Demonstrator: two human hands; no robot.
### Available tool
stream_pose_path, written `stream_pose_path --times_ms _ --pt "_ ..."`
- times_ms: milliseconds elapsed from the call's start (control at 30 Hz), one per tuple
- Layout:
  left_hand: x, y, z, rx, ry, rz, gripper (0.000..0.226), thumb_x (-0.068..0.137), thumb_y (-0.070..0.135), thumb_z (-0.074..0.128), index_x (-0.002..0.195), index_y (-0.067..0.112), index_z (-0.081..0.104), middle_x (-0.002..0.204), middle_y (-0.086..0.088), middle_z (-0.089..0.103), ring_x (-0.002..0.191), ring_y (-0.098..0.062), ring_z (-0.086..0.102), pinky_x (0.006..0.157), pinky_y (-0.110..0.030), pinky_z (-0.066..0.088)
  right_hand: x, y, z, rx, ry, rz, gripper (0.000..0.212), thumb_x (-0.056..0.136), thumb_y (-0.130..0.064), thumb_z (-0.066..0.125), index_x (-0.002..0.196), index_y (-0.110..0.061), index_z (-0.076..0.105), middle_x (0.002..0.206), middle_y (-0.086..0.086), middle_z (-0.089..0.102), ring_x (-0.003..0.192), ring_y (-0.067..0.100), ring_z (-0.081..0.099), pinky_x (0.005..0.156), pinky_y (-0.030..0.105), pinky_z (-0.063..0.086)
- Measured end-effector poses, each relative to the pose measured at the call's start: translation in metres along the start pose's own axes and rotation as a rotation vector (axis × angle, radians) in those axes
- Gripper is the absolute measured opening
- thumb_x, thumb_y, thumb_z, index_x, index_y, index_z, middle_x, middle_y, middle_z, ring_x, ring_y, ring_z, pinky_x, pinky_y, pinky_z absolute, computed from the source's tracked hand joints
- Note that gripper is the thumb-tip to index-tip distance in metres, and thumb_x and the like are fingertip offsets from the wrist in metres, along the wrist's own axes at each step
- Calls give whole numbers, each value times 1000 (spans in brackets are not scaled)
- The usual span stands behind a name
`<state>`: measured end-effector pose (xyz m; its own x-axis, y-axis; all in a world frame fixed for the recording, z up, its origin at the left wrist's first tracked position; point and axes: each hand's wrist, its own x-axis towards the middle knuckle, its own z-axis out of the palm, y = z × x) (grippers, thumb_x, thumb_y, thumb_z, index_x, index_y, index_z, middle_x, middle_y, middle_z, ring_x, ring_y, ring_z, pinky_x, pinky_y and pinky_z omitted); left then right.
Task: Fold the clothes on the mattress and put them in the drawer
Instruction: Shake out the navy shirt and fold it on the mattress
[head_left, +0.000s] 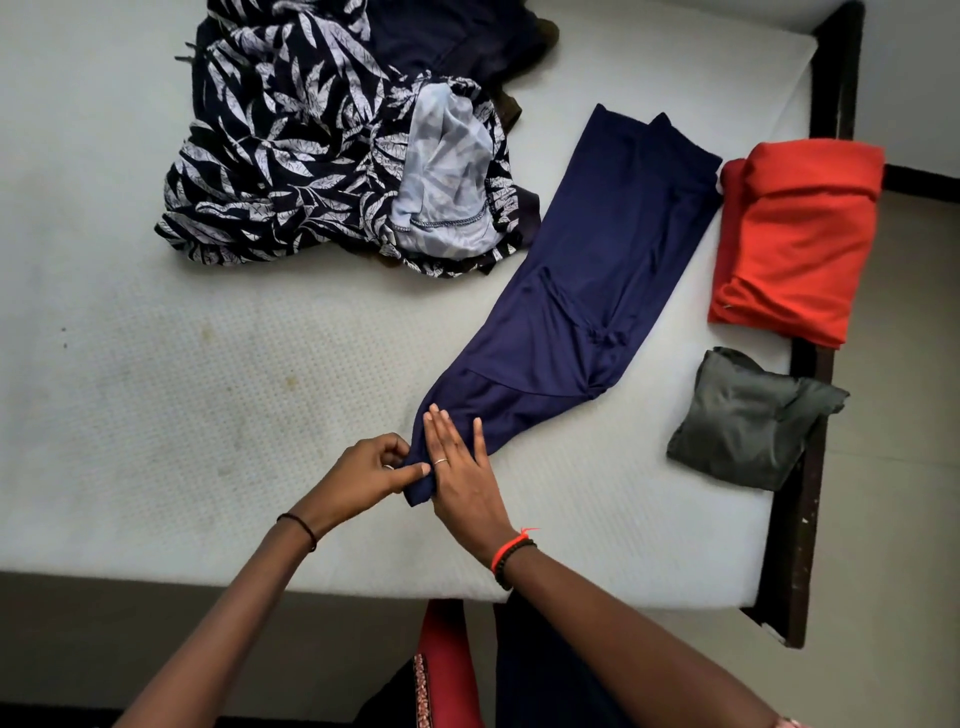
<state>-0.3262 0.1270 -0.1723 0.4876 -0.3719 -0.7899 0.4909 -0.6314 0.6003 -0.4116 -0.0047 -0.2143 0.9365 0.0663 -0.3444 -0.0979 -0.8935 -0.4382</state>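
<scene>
Navy blue leggings (582, 291) lie folded lengthwise on the white mattress (208, 364), running from the near middle up to the right. My left hand (369, 470) pinches the near end of the leggings at its left edge. Flat on that same end rests my right hand (460, 467), its fingers straight. A heap of unfolded clothes lies at the back: a dark leaf-print garment (280, 156) with a pale blue piece (447, 176) on it and dark items (457, 41) behind.
A folded red garment (795, 234) and a folded grey garment (748, 415) lie at the mattress's right edge, partly over the dark bed frame (810, 519). Beige floor shows to the right. No drawer is in view.
</scene>
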Motion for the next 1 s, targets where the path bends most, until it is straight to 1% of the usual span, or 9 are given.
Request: stream_pose_path --times_ms 200,267,367,467,567,700,867,933,1000 --pt "-1 29 -19 146 -394 -55 19 84 28 69 94 12 65 89 -4 72 84 -12 69 81 -22 49 -19 8 -3 81 -63 -21 71 76 -7 22 147 -2 23 155 11 24 145 16 15 116 44 -1" --pt "-2 41 -24 205 -466 -39 15 89 29 63 93 15 66 86 1 72 84 -9 69 76 -15 46 -31 8 -3 108 -104 -32 76 72 -7 19 148 -3 22 157 8 19 146 14 8 116 43 -5" --pt "8 44 -28 288 -236 114 14 96 20 53 89 19 64 86 3 71 79 -9 68 70 -14 45 -52 0 -5 148 -182 -56 76 70 -8 25 146 0 24 154 10 25 144 18 21 114 45 4" --pt "25 30 -22 537 80 417 22 94 4 51 102 20 64 107 5 67 97 -12 62 87 -25 44 -82 -15 0 243 -200 -67 81 69 -12 20 148 0 16 156 9 16 146 16 12 114 42 -2" --pt "39 6 -5 862 -5 648 61 79 -15 47 128 20 54 139 4 51 127 -13 47 105 -22 27 -107 -35 -5 384 -346 -45 82 71 -6 23 151 -7 1 159 3 -1 144 5 -8 115 35 -16" --pt "47 -13 19 1098 -259 698 92 68 -19 37 148 26 26 156 14 16 143 -4 13 114 -30 2 -128 -40 -3 525 -411 14 88 71 1 35 151 -12 1 159 -2 3 143 -3 -6 115 28 -17" --pt "57 -14 34 1311 -436 700 81 79 -7 42 149 29 21 157 15 8 146 -7 -1 117 -35 -6 -114 -15 -21 793 -462 168 74 81 10 35 150 -10 15 150 -12 15 132 -16 4 117 20 -4" --pt "62 -23 35 1285 -422 714 73 81 0 48 145 31 32 156 15 15 146 -9 4 117 -37 -2 -97 4 -28 898 -460 253 46 89 -2 43 136 1 41 136 -1 44 121 -2 34 112 26 22" --pt "64 -33 34 1227 -344 787 59 74 8 61 128 31 56 149 11 36 142 -13 26 115 -37 13 -81 23 -36 1003 -402 300 24 92 -14 52 113 -2 57 107 1 57 94 -2 48 93 28 40"
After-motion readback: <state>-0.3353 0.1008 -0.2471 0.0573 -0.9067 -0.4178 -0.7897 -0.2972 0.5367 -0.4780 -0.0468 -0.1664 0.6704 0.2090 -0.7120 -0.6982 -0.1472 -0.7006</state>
